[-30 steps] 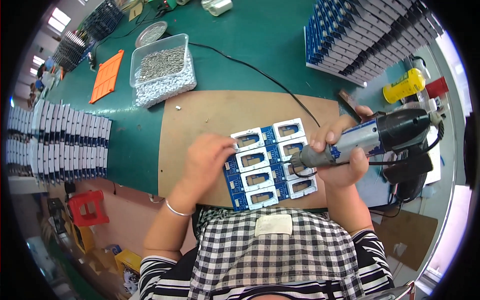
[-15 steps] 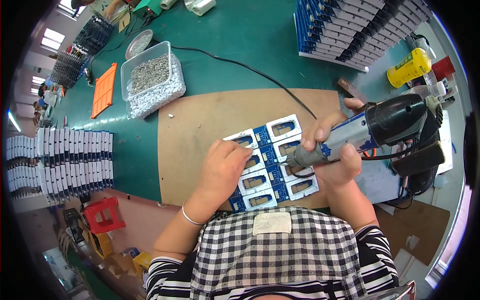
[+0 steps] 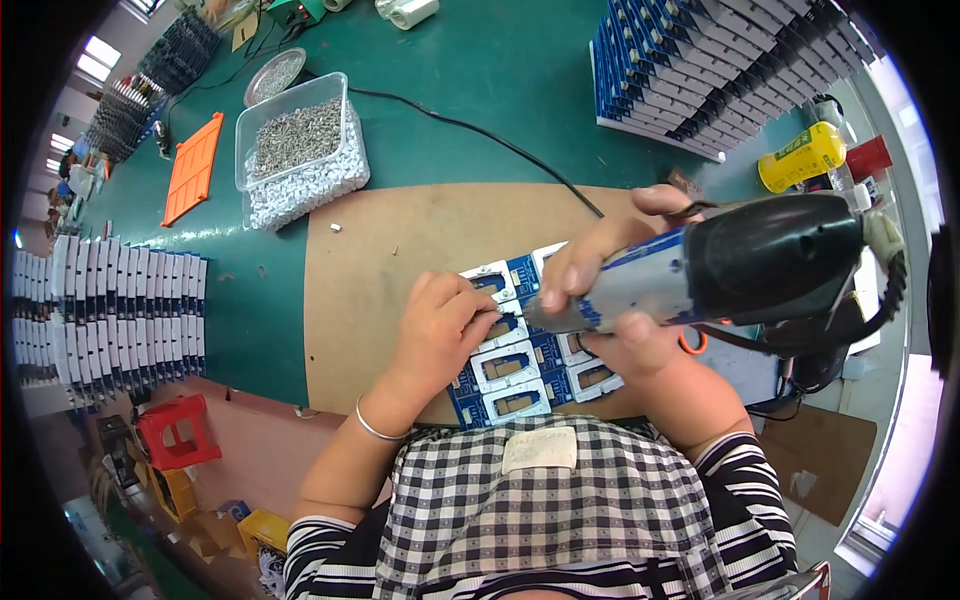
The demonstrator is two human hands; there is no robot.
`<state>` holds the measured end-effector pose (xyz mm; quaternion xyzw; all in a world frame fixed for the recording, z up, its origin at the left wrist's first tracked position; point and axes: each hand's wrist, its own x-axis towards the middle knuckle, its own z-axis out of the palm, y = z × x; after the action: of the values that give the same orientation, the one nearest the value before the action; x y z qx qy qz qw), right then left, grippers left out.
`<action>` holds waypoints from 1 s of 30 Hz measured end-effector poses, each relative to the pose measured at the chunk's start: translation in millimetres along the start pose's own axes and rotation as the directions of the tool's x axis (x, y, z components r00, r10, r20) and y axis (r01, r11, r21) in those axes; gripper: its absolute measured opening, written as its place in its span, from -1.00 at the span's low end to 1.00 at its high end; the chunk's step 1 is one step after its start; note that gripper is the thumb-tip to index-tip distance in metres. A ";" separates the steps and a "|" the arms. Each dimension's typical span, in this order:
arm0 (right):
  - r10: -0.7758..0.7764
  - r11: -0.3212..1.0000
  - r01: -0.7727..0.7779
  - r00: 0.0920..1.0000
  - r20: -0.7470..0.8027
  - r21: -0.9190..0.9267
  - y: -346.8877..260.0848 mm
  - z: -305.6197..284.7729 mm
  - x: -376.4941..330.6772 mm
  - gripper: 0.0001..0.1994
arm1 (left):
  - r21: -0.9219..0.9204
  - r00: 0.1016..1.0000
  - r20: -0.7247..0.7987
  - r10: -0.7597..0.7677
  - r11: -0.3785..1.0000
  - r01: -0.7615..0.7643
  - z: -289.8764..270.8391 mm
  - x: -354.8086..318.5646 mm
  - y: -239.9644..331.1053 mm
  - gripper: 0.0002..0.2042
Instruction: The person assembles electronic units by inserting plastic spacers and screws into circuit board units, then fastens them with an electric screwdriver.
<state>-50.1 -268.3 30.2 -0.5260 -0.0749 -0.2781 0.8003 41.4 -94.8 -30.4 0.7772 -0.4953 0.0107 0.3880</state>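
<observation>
In my right hand (image 3: 605,275) is a grey-and-black electric screwdriver (image 3: 720,265) with worn blue patches, its fingers wrapped around the body. The driver lies tilted, its nose pointing left to my left fingertips. My left hand (image 3: 440,325) is closed in a pinch over the panel; whatever is between the fingertips is too small to make out. Under both hands lies a blue circuit-board panel (image 3: 545,350) carrying two columns of white rectangular frames (image 3: 506,368) with open centres. The driver and my right hand cover part of the right column.
The panel rests on a brown board (image 3: 350,300) on the green table (image 3: 480,80). A clear tub (image 3: 300,165) holds screws and small white parts, with a dish (image 3: 275,78) behind. An orange tray (image 3: 193,170) lies left. Panel stacks (image 3: 130,310) stand left and far right. A black cord (image 3: 480,130) crosses behind.
My right hand has brought the screwdriver leftward, its nose now close to my left fingertips. My left hand stays pinched at the panel. The whole view has shifted slightly.
</observation>
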 end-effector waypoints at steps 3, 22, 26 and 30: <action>0.099 0.985 -0.083 0.990 0.102 -0.149 -9.0 11.3 4.4 -0.20 | -0.001 0.999 -0.030 0.039 0.999 -0.039 -0.4 -0.8 -3.7 -0.82; -0.051 0.941 0.134 0.964 0.262 -0.310 16.2 18.9 16.4 -0.38 | -0.079 0.993 -0.107 0.053 0.995 -0.061 2.2 4.1 -1.7 -0.79; -0.056 0.905 0.168 0.957 0.283 -0.390 25.9 20.8 16.5 -0.42 | -0.183 0.994 -0.090 -0.057 0.982 0.039 10.0 -8.6 -7.8 -0.79; -0.045 0.913 0.181 0.935 0.352 -0.364 29.5 23.5 20.1 -0.43 | -0.142 0.997 -0.078 0.006 0.990 -0.017 7.0 -6.4 -6.2 -0.82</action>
<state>-13.8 -246.3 25.1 -0.7094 -0.1841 -0.2401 0.6366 40.4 -92.9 -41.5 0.7434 -0.4840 0.0078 0.4615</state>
